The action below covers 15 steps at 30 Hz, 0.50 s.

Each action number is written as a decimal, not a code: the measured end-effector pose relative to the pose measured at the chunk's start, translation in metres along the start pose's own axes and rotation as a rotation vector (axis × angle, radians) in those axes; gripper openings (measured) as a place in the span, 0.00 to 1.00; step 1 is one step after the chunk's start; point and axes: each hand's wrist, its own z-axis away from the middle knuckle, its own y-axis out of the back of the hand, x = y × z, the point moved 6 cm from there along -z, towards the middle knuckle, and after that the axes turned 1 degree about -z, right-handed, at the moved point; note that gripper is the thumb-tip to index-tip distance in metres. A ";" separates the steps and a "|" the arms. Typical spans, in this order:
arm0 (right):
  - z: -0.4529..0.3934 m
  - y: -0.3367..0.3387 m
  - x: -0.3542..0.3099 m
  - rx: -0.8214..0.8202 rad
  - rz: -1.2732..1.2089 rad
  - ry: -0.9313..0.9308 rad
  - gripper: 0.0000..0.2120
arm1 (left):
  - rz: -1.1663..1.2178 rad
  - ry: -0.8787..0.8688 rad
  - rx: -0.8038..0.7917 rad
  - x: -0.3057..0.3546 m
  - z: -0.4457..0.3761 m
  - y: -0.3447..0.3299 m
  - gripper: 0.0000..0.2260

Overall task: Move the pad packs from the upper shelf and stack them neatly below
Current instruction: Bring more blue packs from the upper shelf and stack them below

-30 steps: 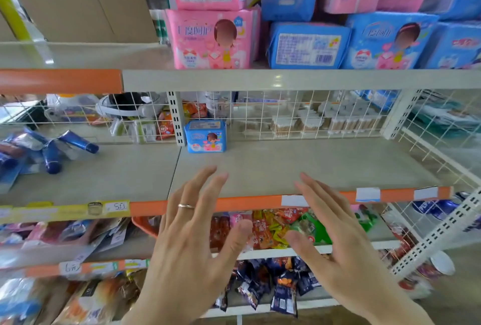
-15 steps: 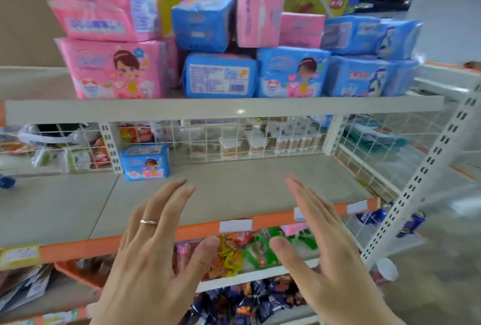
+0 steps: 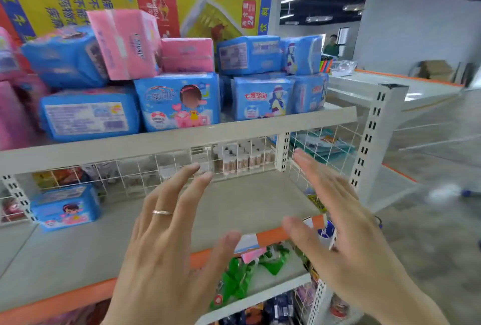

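- Our view has lifted since a second ago: the upper shelf (image 3: 179, 133) now fills the top of the scene, with its whole pile of pad packs (image 3: 177, 102) in sight, blue and pink, two layers deep.
- Our left hand (image 3: 166, 241) and right hand (image 3: 346, 225) have risen with it. Both are empty, fingers spread wide, palms turned toward each other, hovering near us above the lower shelf (image 3: 247, 202).
- Only one blue pack (image 3: 65, 207) stands below, far left against the wire grid; the rest of that board is bare.
- We judge the move has barely begun, and the hands look set to reach up for the next pack, likely the blue ones at the front edge.
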 end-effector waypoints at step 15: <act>-0.132 0.025 0.079 0.147 0.031 -0.183 0.34 | 0.009 0.119 0.008 0.024 -0.141 -0.071 0.29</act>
